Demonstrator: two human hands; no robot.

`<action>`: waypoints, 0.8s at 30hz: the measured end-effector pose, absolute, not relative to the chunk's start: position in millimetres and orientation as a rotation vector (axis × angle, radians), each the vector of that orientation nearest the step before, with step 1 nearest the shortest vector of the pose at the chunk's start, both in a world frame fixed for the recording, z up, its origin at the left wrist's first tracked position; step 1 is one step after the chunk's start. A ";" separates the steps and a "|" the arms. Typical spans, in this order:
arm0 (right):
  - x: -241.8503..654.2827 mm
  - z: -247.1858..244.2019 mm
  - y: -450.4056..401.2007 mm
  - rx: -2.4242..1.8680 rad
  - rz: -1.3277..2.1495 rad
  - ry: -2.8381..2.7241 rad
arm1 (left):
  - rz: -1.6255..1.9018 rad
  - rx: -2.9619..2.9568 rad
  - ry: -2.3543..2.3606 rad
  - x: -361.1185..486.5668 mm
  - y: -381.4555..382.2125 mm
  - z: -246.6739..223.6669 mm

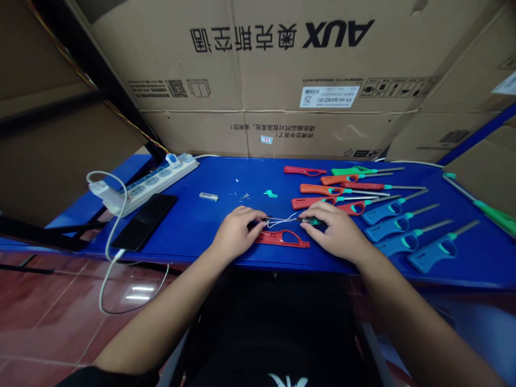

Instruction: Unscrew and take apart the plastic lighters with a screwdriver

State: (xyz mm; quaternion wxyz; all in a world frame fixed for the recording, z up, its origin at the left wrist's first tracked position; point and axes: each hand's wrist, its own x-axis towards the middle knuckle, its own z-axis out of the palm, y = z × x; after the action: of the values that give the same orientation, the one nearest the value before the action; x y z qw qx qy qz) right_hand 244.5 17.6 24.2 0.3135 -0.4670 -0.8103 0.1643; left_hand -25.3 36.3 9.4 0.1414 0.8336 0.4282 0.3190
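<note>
My left hand (236, 232) pinches a small dark piece with thin white wire (287, 219) running from it; most of the piece is hidden by the fingers. In my right hand (338, 228) is a screwdriver with a green and dark handle (309, 221), its thin shaft pointing left toward the piece. Just below both hands lies a red lighter shell half (271, 238), its inner side up. Beyond them on the blue table (226, 236) are a green trigger (270, 193), several small screws (245, 196) and a clear fuel tank (208, 196).
Several assembled lighters, such as a blue one (433, 255) and an orange one (320, 190), lie at the right. A red shell (304, 171) sits farther back. At the left are a black phone (145, 223) and a power strip (155, 183). A large carton (250, 80) stands behind.
</note>
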 end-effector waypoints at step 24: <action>269.8 19.9 10.7 -1.360 0.110 -2.421 | 0.568 2.524 1.115 -21.8 49.0 34.8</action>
State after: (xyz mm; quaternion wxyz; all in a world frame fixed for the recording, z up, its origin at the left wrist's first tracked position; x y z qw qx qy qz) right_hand 269.8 10.7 19.9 0.1803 -0.4813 -0.8569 0.0389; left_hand -21.8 49.0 34.8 0.1616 0.8842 0.3904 0.1991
